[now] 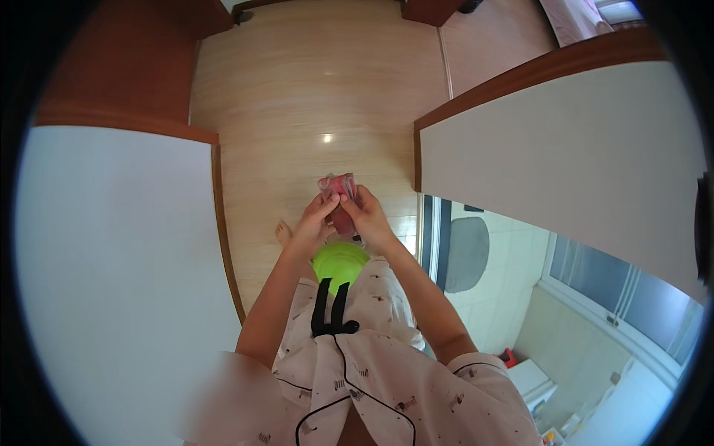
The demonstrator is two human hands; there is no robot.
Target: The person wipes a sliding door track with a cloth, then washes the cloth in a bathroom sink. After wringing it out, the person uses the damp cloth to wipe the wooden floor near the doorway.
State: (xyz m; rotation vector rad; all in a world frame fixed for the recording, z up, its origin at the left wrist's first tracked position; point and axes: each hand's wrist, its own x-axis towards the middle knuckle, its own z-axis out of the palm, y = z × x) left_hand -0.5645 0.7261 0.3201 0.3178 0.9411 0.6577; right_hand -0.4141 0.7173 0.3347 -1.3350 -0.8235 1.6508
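Observation:
A red bundle in what looks like clear plastic wrapping (341, 183) is held up in front of my body, over the floor. My left hand (318, 216) grips it from the left, its thumb on the front. From the other side my right hand (368, 214) holds it too, the two thumbs nearly meeting at its middle. What the wrapping contains is too small to tell. Below my wrists, between my legs, a bright green rounded plastic thing (341, 263) is visible, partly covered by my clothes; I cannot tell if it is a stool or a basin.
Pale wood flooring (312, 83) runs ahead between a left wall (122, 223) and a right wall (546, 145), both with brown wooden trim. To my right a doorway with a sliding track (434, 234) opens onto a tiled room with a grey mat (468, 253). My bare foot (283, 233) shows at left.

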